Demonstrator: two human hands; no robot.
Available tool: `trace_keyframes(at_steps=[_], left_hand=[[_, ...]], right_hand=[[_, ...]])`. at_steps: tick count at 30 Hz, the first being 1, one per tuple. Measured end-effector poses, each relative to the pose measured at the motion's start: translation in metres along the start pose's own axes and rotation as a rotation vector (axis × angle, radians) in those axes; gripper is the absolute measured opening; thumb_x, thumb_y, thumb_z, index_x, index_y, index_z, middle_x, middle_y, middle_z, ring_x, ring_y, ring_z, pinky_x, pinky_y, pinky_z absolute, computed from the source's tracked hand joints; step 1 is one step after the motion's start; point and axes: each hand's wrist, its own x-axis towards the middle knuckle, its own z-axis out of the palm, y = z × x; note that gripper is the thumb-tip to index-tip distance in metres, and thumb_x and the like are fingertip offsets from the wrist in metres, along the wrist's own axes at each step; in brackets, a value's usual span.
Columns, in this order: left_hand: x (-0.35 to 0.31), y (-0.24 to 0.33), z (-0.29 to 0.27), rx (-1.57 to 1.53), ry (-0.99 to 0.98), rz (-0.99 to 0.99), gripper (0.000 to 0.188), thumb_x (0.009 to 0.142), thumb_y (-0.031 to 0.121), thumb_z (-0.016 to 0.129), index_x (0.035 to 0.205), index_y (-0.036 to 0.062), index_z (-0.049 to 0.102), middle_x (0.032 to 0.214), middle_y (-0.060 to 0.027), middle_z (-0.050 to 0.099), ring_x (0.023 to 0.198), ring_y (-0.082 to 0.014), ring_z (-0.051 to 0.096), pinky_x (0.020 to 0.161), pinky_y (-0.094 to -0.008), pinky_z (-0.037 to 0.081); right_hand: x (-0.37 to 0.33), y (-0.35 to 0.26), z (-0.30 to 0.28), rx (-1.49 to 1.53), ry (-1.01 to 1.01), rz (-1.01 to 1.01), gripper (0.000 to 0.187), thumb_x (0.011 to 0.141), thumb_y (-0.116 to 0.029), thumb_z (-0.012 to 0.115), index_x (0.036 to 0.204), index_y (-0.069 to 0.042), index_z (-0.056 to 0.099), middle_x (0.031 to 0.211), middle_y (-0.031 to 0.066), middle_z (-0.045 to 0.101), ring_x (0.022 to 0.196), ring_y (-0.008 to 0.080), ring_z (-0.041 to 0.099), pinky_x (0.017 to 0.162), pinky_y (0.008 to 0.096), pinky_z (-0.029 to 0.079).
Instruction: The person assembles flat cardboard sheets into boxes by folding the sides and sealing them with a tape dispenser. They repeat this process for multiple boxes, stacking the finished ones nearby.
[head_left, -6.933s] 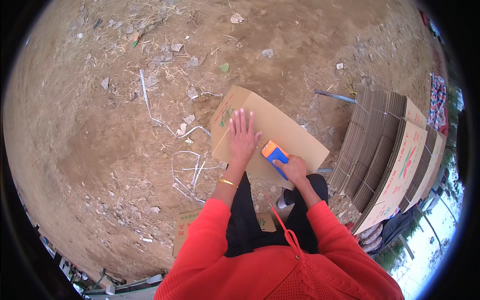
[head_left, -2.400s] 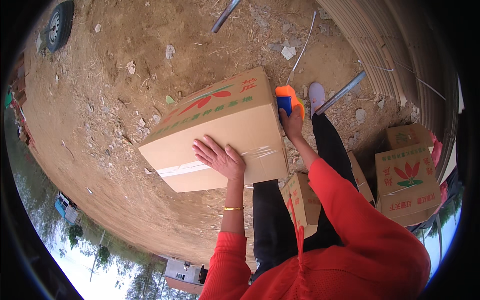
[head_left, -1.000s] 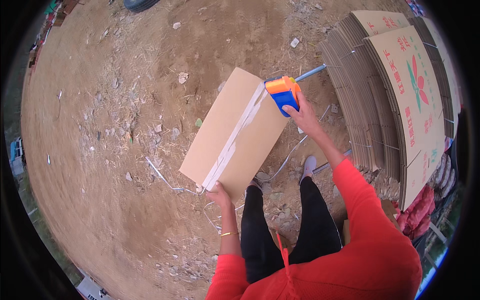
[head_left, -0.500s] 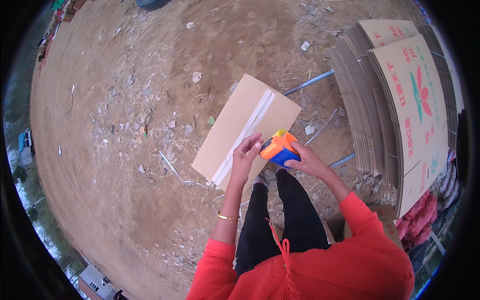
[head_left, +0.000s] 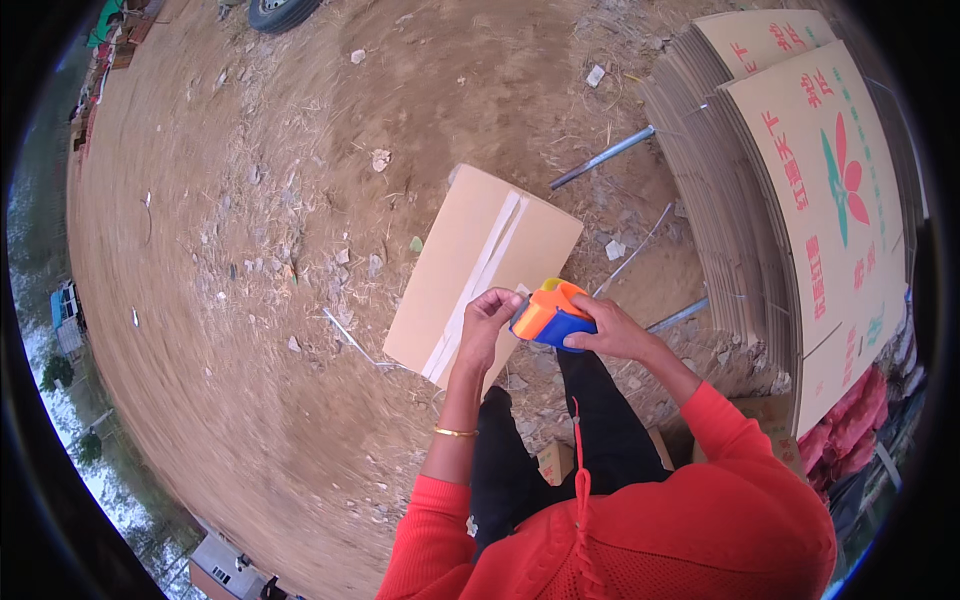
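Note:
An orange and blue tape dispenser is gripped in my right hand, the thumb along its blue side. My left hand is pinched at the dispenser's front end; what lies between its fingertips is too small to make out. Beyond and partly under my hands, a brown cardboard box lies on the ground. A pale strip of tape runs lengthwise along its top face. The near end of the box is partly hidden behind my left hand.
Tall bundles of flattened cardboard boxes stand at the right. Metal bars stick out from beneath them. A white strap lies left of the box. A tire sits at the far edge, and red net sacks lie at lower right.
My left fingers have closed into a pinch at the dispenser's front. The dispenser has shifted slightly left and down in view. My feet have shifted beside the box.

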Motion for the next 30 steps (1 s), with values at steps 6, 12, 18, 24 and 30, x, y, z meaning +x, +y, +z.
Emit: trace_keyframes(at_steps=[6,12,18,24,30], left_hand=[[0.020,-0.008,-0.001,0.025,0.178,0.123,0.004,0.084,0.004,0.067,0.082,0.0006,0.067,0.078,-0.0034,0.067,0.071,-0.0094,0.058,0.069,-0.0246,0.047],[0.045,-0.010,-0.035,0.056,0.352,0.120,0.005,0.079,0.003,0.071,0.081,-0.0019,0.069,0.071,-0.0047,0.065,0.065,-0.0103,0.057,0.065,-0.0239,0.045],[0.139,0.041,-0.170,-0.004,0.620,0.294,0.009,0.077,0.005,0.074,0.075,-0.0008,0.067,0.064,-0.0025,0.060,0.056,-0.0090,0.050,0.053,-0.0228,0.037],[0.236,0.062,-0.252,0.156,0.621,0.189,0.012,0.075,0.007,0.076,0.073,-0.0019,0.068,0.063,-0.0019,0.059,0.056,-0.0088,0.049,0.051,-0.0236,0.036],[0.284,0.017,-0.255,0.197,0.665,0.090,0.010,0.075,0.003,0.073,0.069,-0.0004,0.066,0.060,-0.0015,0.058,0.052,-0.0081,0.048,0.047,-0.0238,0.035]], right_hand=[[0.011,0.005,0.012,0.100,0.107,0.060,0.062,0.075,-0.044,0.071,0.111,0.004,0.053,0.102,0.0236,0.060,0.092,0.0351,0.060,0.081,0.0410,0.046],[0.028,-0.014,0.017,0.028,0.052,0.189,0.057,0.075,-0.038,0.072,0.112,0.003,0.057,0.093,0.0190,0.064,0.086,0.0304,0.063,0.078,0.0384,0.048],[-0.020,-0.011,0.018,0.235,0.049,0.429,0.054,0.076,-0.025,0.075,0.121,0.000,0.056,0.096,0.0076,0.065,0.087,0.0126,0.059,0.078,0.0313,0.048],[-0.019,-0.034,0.029,0.462,0.123,0.547,0.041,0.076,-0.022,0.076,0.106,0.001,0.059,0.089,0.0010,0.060,0.082,0.0085,0.055,0.074,0.0266,0.047],[0.012,-0.032,0.037,0.335,0.154,0.597,0.032,0.075,-0.016,0.074,0.098,-0.002,0.058,0.086,-0.0003,0.059,0.079,0.0071,0.054,0.072,0.0236,0.045]])
